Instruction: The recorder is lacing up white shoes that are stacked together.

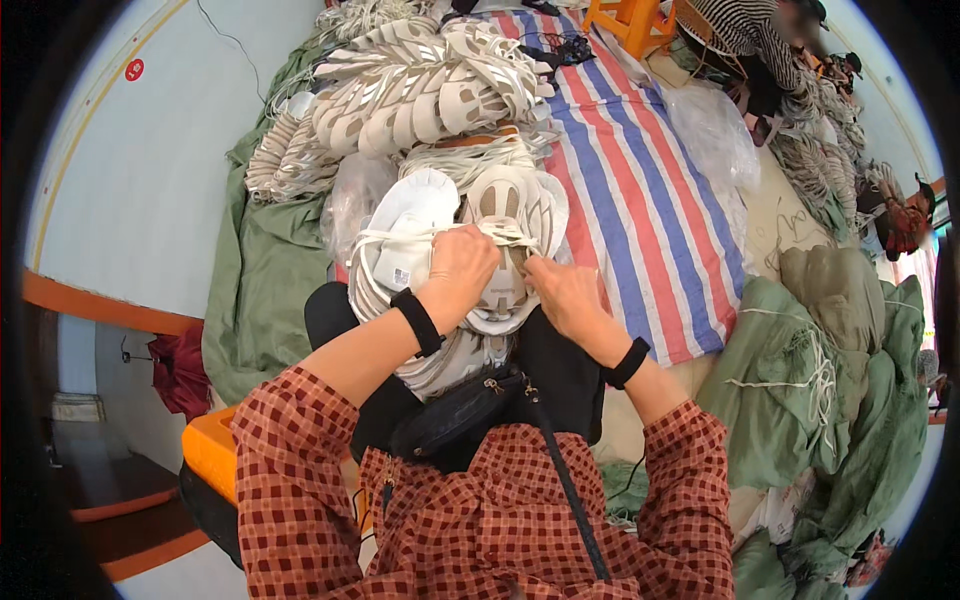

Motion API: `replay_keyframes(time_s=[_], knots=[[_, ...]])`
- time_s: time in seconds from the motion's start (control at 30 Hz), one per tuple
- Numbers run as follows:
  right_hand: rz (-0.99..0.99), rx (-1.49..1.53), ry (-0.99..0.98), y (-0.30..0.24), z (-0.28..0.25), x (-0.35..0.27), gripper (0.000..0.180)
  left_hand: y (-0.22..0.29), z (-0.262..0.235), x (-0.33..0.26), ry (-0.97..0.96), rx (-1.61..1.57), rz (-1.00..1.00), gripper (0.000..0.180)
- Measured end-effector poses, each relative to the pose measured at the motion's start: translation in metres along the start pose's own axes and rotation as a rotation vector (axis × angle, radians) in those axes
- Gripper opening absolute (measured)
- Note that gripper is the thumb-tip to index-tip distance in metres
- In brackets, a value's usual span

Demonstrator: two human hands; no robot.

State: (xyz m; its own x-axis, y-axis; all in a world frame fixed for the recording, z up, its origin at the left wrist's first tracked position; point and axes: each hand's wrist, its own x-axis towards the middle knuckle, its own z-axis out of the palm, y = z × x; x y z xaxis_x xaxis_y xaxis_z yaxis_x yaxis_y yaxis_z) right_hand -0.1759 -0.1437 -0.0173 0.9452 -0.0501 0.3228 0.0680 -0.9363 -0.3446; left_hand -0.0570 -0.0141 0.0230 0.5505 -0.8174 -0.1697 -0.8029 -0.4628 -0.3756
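On my lap lies a stack of beige and white sneaker uppers [505,290], one toe turned toward me, with a white lining part [420,205] beside it. Off-white shoelaces [510,232] cross the top of the upper. My left hand [465,268] is closed at the laces on the upper's left side, its fingertips partly hidden. My right hand [568,293] pinches at the upper's right side near the laces; what lies between the fingers is very small. Both wrists wear black bands, and a black waist bag [460,415] rests against me.
Ahead is a large pile of sneaker uppers [430,90]. A striped red, white and blue sheet [640,190] spreads to the right, with green sacks [770,390] beyond. An orange stool [630,25] stands at the back. Another person [745,40] sits at the far right.
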Motion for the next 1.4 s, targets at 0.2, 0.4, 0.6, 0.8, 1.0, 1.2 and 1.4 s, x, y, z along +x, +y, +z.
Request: replay_keyframes(time_s=[0.2, 0.4, 0.6, 0.8, 1.0, 1.2, 1.4], knots=[[0.005, 0.103, 0.079, 0.002, 0.013, -0.013, 0.009, -0.021, 0.009, 0.010, 0.471, 0.295, 0.421, 0.015], [0.066, 0.123, 0.076, 0.003, 0.013, -0.019, 0.011, -0.010, 0.003, 0.020, 0.375, 0.295, 0.403, 0.011], [0.018, 0.209, 0.055, -0.011, 0.015, -0.009, 0.012, -0.046, 0.029, 0.025, 0.341, 0.215, 0.756, 0.018], [0.133, 0.353, -0.011, -0.037, -0.001, -0.019, 0.030, 0.029, 0.000, -0.093, 0.416, -0.532, 1.073, 0.011], [0.319, 0.579, 0.176, -0.036, 0.013, 0.017, 0.016, -0.020, 0.005, -0.004, 0.581, -0.932, -0.021, 0.015], [0.399, 0.315, 0.033, -0.041, 0.035, 0.056, 0.015, -0.049, 0.052, 0.048, 0.493, -0.850, -0.002, 0.011], [0.373, 0.487, -0.123, -0.028, 0.025, 0.058, 0.013, -0.044, 0.033, 0.044, 0.515, -0.812, 0.067, 0.006]])
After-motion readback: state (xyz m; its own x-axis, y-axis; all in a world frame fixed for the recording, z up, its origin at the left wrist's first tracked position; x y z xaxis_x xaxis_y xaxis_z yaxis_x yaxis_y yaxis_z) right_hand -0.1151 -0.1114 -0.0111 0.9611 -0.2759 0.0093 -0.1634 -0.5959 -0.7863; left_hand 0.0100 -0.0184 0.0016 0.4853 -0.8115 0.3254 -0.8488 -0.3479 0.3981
